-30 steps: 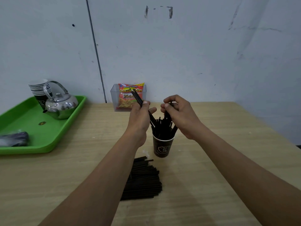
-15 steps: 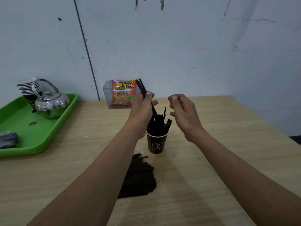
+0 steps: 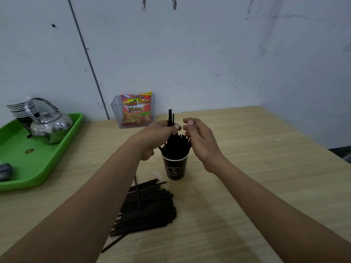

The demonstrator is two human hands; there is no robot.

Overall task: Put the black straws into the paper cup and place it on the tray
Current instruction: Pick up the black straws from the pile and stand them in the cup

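Standing upright near the middle of the table [image 3: 266, 168], the paper cup [image 3: 175, 166] already bristles with black straws [image 3: 176, 144], and we are only partway through, since a large pile of loose straws [image 3: 146, 207] lies flat on the wood just in front of it. Our left hand [image 3: 157, 136] is clenched around a few straws [image 3: 170, 117], their tips poking up above the fist, right over the cup's mouth. Our right hand [image 3: 199, 141] hovers just beside the cup with its fingers loosely curled and nothing in them that we can see. We judge the main risk to be the cup itself: it looks light and top-heavy, so a knock from either wrist, or straws pushed in at a slant against the crowded bundle, could tip it and spill everything. Carrying it over could also scatter straws if it tilts. The green tray [image 3: 57, 154] sits well apart at the left edge, already holding a metal kettle [image 3: 50, 128] and a stack of cups [image 3: 21, 111], which leaves limited room. Behind the cup a clear box with a snack packet [image 3: 136, 111] stands against the scuffed pale wall [image 3: 209, 54].
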